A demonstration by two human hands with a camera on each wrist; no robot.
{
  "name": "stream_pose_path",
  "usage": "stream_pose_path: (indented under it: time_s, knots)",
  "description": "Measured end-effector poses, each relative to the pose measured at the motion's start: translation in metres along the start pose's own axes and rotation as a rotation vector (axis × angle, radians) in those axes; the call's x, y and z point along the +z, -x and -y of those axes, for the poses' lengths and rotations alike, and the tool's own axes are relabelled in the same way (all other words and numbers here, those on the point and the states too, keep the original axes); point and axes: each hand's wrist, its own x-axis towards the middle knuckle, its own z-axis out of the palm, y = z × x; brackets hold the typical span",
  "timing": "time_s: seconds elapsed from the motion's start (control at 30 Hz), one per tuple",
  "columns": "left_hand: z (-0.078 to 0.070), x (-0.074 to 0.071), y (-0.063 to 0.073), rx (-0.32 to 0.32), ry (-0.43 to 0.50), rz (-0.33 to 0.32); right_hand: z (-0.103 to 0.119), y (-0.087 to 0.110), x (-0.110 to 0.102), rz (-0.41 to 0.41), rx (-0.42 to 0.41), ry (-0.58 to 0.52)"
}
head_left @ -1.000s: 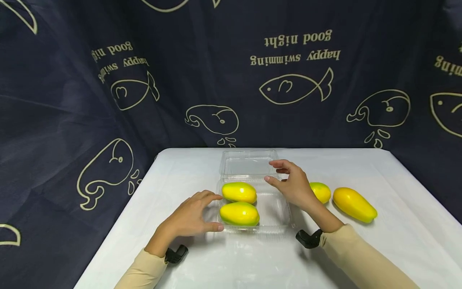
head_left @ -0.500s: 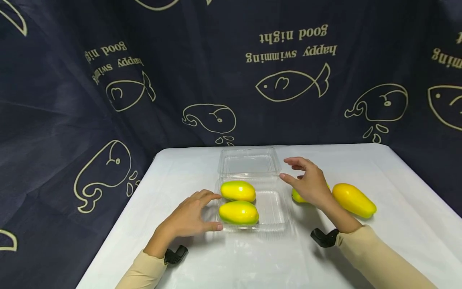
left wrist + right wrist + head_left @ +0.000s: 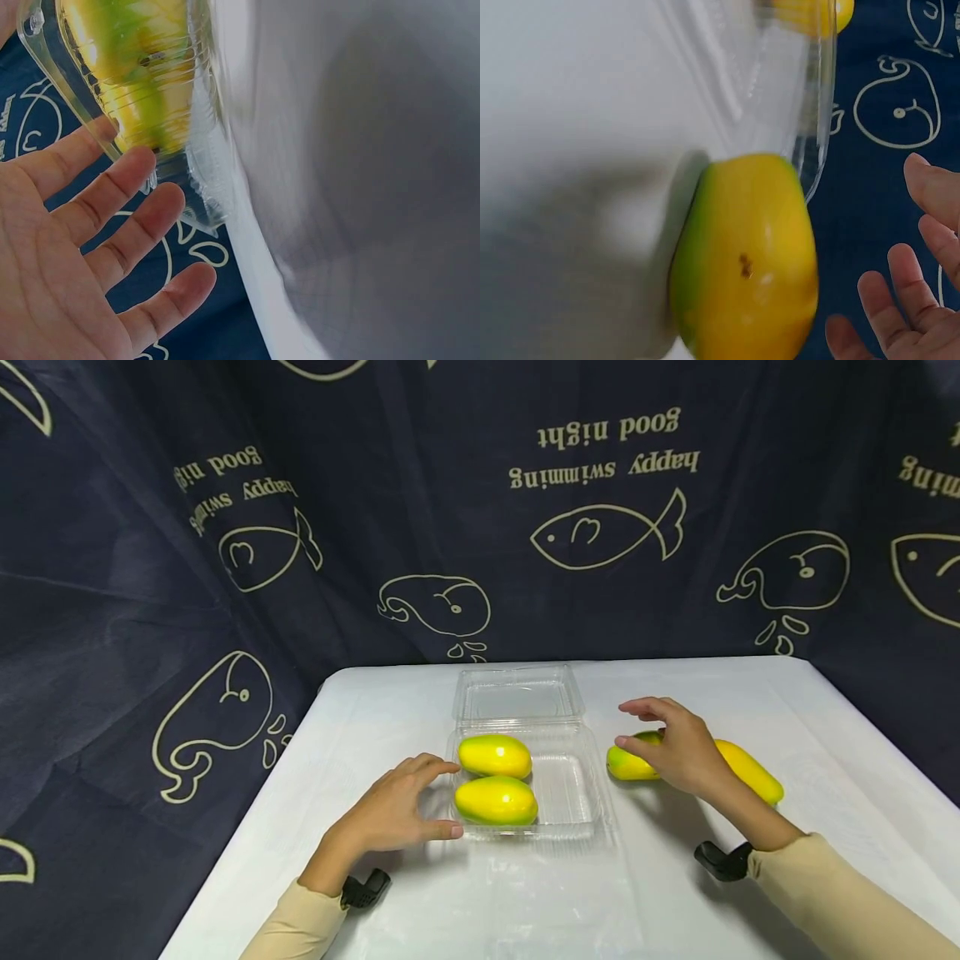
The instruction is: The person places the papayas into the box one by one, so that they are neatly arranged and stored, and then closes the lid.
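Observation:
A clear plastic clamshell box [image 3: 566, 785] stands with its lid laid back. Two yellow-green papayas [image 3: 497, 802] lie side by side in its left half. My left hand [image 3: 393, 807] is beside the box's left side, fingers spread; in the left wrist view its fingertips [image 3: 169, 202] are near the clear wall, and whether they touch it I cannot tell. Over a third papaya [image 3: 628, 766], just right of the box, hovers my right hand [image 3: 678, 753] with thumb and fingers apart. In the right wrist view that papaya [image 3: 750, 262] lies apart from the hand.
Another, longer papaya [image 3: 752, 772] lies farther right, partly behind the right hand. The lid [image 3: 517, 697] extends toward the back edge of the white-covered table [image 3: 540, 902]. A dark printed cloth [image 3: 450, 485] hangs behind and at the left.
My right hand has moved right from the box to above the papaya outside it. The left hand stays by the box. The view has shifted slightly.

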Motion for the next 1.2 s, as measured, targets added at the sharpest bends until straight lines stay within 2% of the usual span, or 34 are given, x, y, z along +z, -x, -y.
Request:
stream_pose_path:
  time_s: [0.13,0.27,0.5,0.97,1.2]
  knots:
    - [0.001,0.0,0.0,0.001,-0.001,-0.004,-0.008,0.002,-0.004,0.014,0.004,0.032]
    - [0.001,0.0,0.0,0.003,-0.004,-0.004,-0.014,0.001,-0.006,0.067,0.01,0.054]
    - [0.002,0.0,-0.001,0.012,-0.01,-0.007,-0.021,-0.001,-0.006,0.156,-0.051,0.101]
    - [0.002,0.0,-0.001,0.014,-0.013,0.006,-0.034,-0.002,-0.004,0.195,-0.129,0.137]
    - [0.002,0.002,-0.001,0.023,-0.003,-0.004,-0.04,-0.003,-0.002,0.219,-0.136,0.152]
